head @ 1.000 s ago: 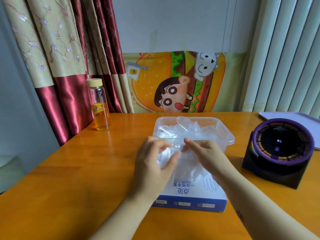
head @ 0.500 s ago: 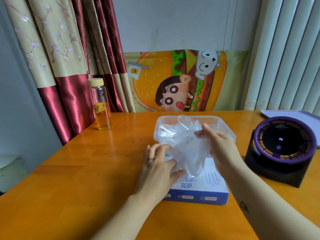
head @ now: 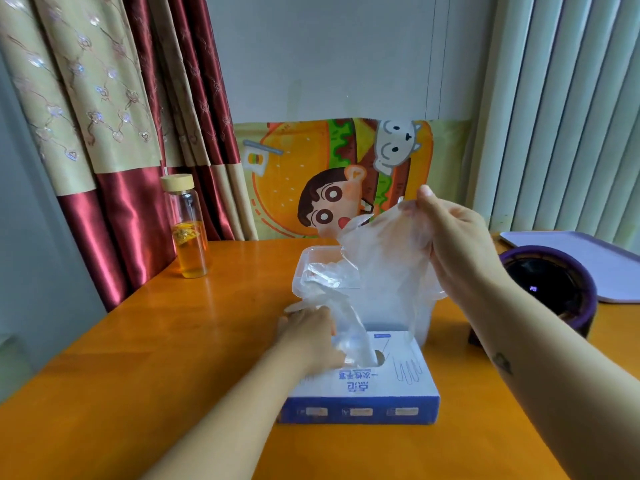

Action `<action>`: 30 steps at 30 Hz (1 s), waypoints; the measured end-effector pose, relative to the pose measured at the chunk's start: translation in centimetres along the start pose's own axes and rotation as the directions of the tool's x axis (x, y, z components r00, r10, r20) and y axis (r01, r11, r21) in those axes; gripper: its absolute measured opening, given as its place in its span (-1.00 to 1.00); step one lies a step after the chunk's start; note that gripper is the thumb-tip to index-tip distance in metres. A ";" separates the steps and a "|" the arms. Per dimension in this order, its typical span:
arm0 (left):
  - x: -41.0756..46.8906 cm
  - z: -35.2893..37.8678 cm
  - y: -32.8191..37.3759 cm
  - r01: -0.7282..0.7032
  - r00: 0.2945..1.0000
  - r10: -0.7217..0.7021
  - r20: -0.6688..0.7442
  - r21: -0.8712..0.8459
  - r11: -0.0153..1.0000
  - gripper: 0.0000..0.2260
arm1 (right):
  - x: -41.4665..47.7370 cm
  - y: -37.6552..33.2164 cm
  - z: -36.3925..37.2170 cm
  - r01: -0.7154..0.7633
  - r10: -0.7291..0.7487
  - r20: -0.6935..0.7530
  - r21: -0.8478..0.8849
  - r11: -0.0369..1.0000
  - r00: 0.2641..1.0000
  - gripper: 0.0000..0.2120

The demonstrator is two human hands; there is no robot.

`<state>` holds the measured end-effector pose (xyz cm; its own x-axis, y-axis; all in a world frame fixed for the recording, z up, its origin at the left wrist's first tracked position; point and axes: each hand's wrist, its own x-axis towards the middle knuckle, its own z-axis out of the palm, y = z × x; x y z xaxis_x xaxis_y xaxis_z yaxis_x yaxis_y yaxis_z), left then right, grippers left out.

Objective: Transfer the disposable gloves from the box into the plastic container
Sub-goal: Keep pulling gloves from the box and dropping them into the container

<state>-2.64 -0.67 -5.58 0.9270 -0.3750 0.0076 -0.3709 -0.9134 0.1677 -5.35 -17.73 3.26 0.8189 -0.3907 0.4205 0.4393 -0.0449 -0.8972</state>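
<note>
A blue and white glove box (head: 360,393) lies flat on the orange table, just in front of a clear plastic container (head: 304,268) that holds crumpled clear gloves. My right hand (head: 457,251) pinches a clear disposable glove (head: 384,258) and holds it high above the container. The glove's lower end still trails down into the box's opening. My left hand (head: 308,337) rests on the left part of the box top beside the opening, fingers partly hidden under the plastic film.
A glass bottle (head: 188,233) of amber liquid with a wooden cap stands at the far left near the curtain. A round purple device (head: 550,289) sits at the right, with a lilac tray (head: 588,254) behind it. A cartoon burger panel (head: 332,181) leans on the wall.
My right hand has risen up and to the right, drawing the glove out of the box and over the container. My left hand has stayed on the box.
</note>
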 end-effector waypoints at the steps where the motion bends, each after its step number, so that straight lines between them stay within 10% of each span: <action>1: -0.7 -1.1 -0.5 0.018 0.998 -0.014 0.053 -0.083 0.996 -0.60 | 0.0 -0.1 -0.1 -0.005 0.005 0.012 -0.002 1.000 1.000 -0.64; 5: -4.3 -7.5 -2.9 0.046 0.998 -0.036 0.045 -0.262 0.964 -0.86 | 0.5 -1.5 -0.4 -0.038 0.034 0.073 0.056 0.998 0.997 -0.63; 9: -5.4 -11.5 -2.5 -0.092 0.987 0.018 -0.160 -0.469 0.878 -0.62 | 0.4 -2.6 1.0 0.021 -0.022 0.169 0.008 1.000 0.985 -0.65; 14: -2.3 -9.6 1.7 -0.128 0.968 0.229 -0.099 -0.985 0.117 -0.03 | -1.0 -3.6 3.0 0.146 -0.053 0.434 -0.184 0.972 0.899 -0.66; 18: -0.3 -9.8 3.2 -0.043 0.980 0.173 -0.102 -0.949 -0.313 -0.43 | -1.1 -3.6 2.9 0.383 -0.165 0.565 -0.294 0.875 0.809 -0.70; 21: 1.5 -9.4 3.2 -0.107 0.968 0.183 -0.169 -0.946 -0.307 -0.46 | -0.8 -3.5 2.3 0.577 -0.196 0.678 -0.395 0.715 0.708 -0.63; 24: 1.7 -9.9 2.9 -0.018 0.983 0.163 -0.085 -0.928 -0.371 -0.61 | -0.1 -4.2 0.9 0.534 -0.218 0.646 -0.345 0.772 0.732 -0.64; 27: 2.1 -10.6 1.0 0.040 0.975 0.213 -0.057 -0.904 -0.426 -0.67 | 2.5 -4.3 -0.4 0.389 -0.232 0.422 -0.336 0.858 0.877 -0.71; 30: 2.7 -11.2 -0.6 0.075 0.956 0.286 -0.059 -0.898 -0.434 -0.66 | 5.3 -2.8 -0.8 -0.004 0.117 0.437 -0.251 0.968 0.892 -0.54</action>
<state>0.74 0.63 5.41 0.7836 -0.6109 0.1130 0.2808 0.5106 0.8127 -2.56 -20.42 7.91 0.9432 0.0486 0.3286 0.3290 -0.2722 -0.9042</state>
